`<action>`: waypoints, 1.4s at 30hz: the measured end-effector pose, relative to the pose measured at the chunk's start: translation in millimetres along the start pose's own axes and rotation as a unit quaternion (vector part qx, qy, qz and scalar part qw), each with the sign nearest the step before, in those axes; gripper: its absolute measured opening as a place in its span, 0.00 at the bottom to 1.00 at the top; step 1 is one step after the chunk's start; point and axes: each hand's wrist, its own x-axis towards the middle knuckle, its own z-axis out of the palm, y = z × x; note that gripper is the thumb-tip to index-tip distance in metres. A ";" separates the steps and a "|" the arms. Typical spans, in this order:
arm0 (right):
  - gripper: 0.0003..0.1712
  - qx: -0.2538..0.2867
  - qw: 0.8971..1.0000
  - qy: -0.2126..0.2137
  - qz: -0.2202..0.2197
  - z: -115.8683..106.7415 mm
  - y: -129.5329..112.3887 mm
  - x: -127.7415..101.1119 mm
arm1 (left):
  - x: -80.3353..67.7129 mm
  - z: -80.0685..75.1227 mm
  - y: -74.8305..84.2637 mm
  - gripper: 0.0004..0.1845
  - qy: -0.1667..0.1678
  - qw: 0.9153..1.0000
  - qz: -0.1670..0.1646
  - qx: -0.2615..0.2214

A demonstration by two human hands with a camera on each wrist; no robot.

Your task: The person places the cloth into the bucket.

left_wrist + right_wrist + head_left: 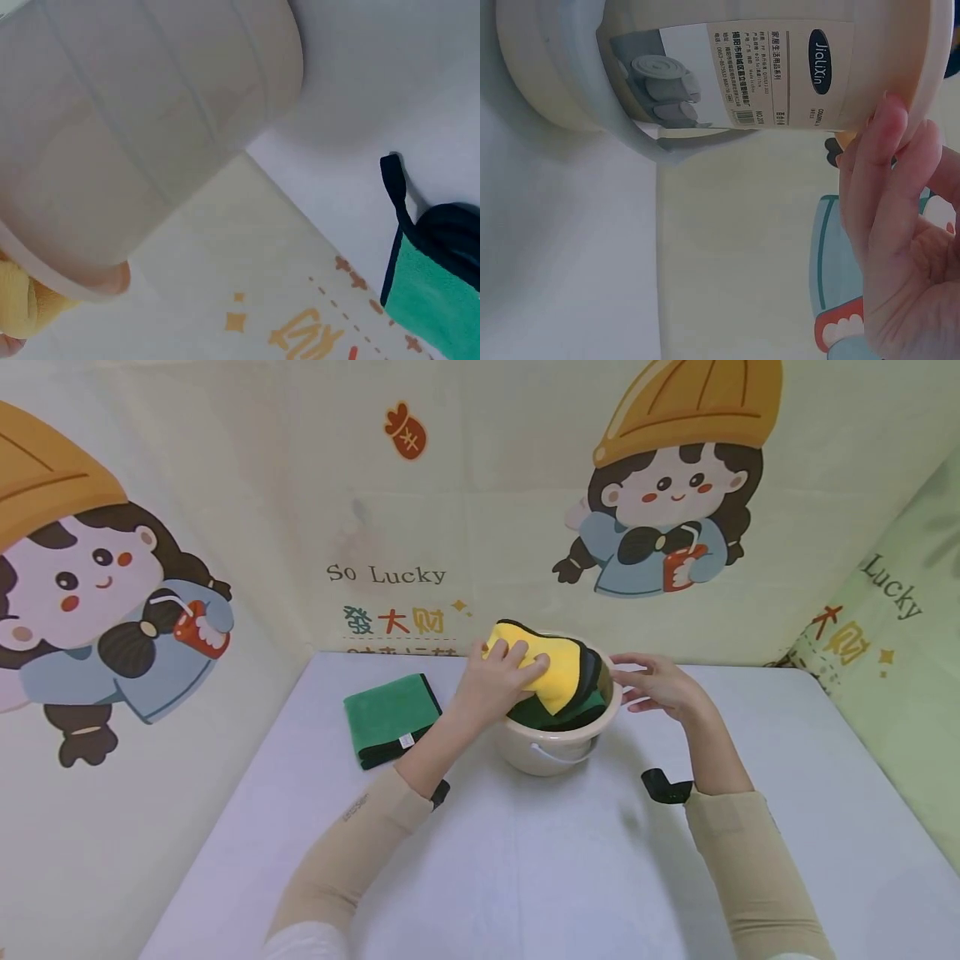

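Observation:
A cream bucket with a thin handle stands upright on the table. My left hand grips a yellow cloth with dark edging at the bucket's mouth, fingers curled over it. Beneath that cloth, a dark green cloth lies inside the bucket. On the far side, my right hand has its fingers extended, fingertips right at the bucket's rim. The right wrist view shows these fingertips against the bucket's wall, beside a printed label. A bit of yellow cloth shows past the rim in the left wrist view.
A folded green cloth with black edging and a white tag lies on the table, left of the bucket. A printed backdrop with cartoon figures rises behind the white table. Black wrist-camera mounts jut from both wrists.

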 end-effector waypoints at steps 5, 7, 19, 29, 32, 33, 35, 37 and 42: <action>0.35 0.002 1.000 0.001 -0.001 0.3 0.3 0.4 | 7.5 3.2 5.8 0.21 -0.072 0.997 0.028 0.002; 0.34 0.001 1.000 0.002 -0.001 0.1 0.6 0.6 | 11.1 3.6 6.8 0.19 -0.105 0.994 0.042 0.003; 0.36 -0.008 1.000 -0.001 0.004 0.0 1.4 0.3 | 34.1 11.1 13.5 0.23 -0.303 0.944 0.129 -0.027; 0.36 -0.003 1.000 -0.005 0.007 -0.2 2.8 0.2 | 40.7 27.6 19.6 0.27 -0.383 0.914 0.132 -0.031; 0.36 -0.001 1.000 -0.005 0.005 0.1 4.1 1.0 | 40.7 31.5 22.3 0.28 -0.394 0.909 0.134 -0.025; 0.36 -0.001 1.000 -0.005 0.004 0.2 4.4 1.2 | 40.6 32.7 23.2 0.28 -0.398 0.907 0.133 -0.024; 0.36 -0.002 1.000 -0.005 0.002 0.3 4.8 1.5 | 40.3 35.5 24.9 0.29 -0.408 0.904 0.131 -0.018; 0.36 -0.001 1.000 -0.005 0.001 0.4 4.8 1.6 | 40.5 37.5 26.6 0.29 -0.421 0.898 0.130 -0.010; 0.35 0.001 1.000 -0.004 0.001 0.3 4.5 1.6 | 42.6 38.9 30.1 0.31 -0.458 0.880 0.128 0.010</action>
